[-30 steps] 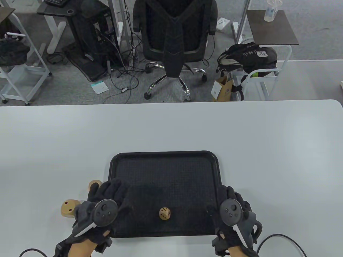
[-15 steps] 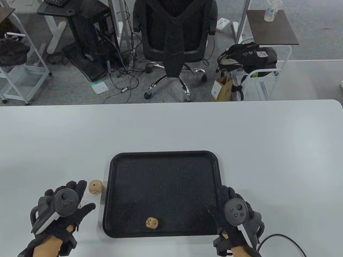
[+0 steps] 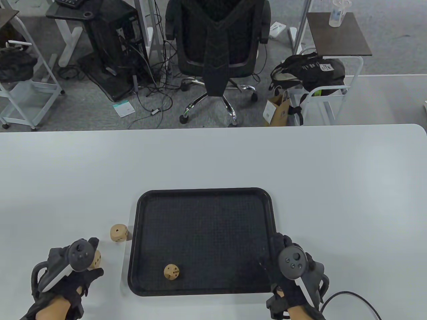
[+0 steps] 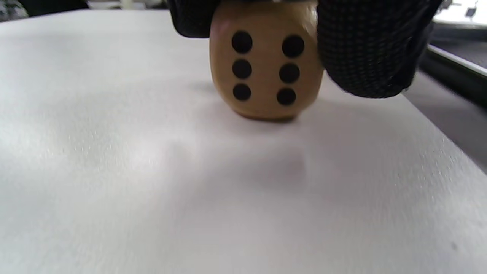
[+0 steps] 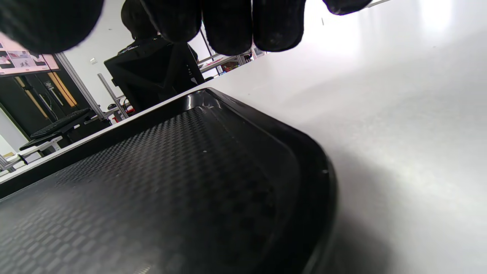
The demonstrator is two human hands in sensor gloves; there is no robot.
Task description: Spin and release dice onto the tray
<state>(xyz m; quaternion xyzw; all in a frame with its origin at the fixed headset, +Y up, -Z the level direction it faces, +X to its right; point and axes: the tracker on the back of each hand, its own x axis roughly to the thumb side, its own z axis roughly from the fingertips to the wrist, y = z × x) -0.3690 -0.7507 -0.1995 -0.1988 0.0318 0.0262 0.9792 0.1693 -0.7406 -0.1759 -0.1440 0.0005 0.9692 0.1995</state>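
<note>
Worktop (image 3: 213, 156): white, carrying one black tray (image 3: 203, 192) with a textured floor and raised rim, set near the front edge, centred. Dice, wooden, black pips, three in all. First die (image 3: 171, 272): inside the tray, front-left part of its floor, lying free, clear of both hands and of the rim. Second die (image 3: 118, 233): on the bare worktop just left of the tray's left rim, untouched. Third die (image 4: 265, 61): on the worktop further left and nearer the front, resting on its underside with the six face turned to the left wrist camera; in the table view only its right side shows past the tracker. Left hand (image 3: 68, 271): gloved, tracker on its back, placed over the third die; its grip is closed on that die, gloved fingers (image 4: 371, 49) curled down against the right side and another against the upper left, the die pinched between them while it sits on the worktop. Right hand (image 3: 293, 266): gloved, tracker on its back, at the tray's front-right corner; its fingertips (image 5: 228, 23) hang loosely above the rim and the adjoining worktop, the grip slack and holding nothing. Behind the worktop: a black office chair (image 3: 218, 43) on grey floor.
</note>
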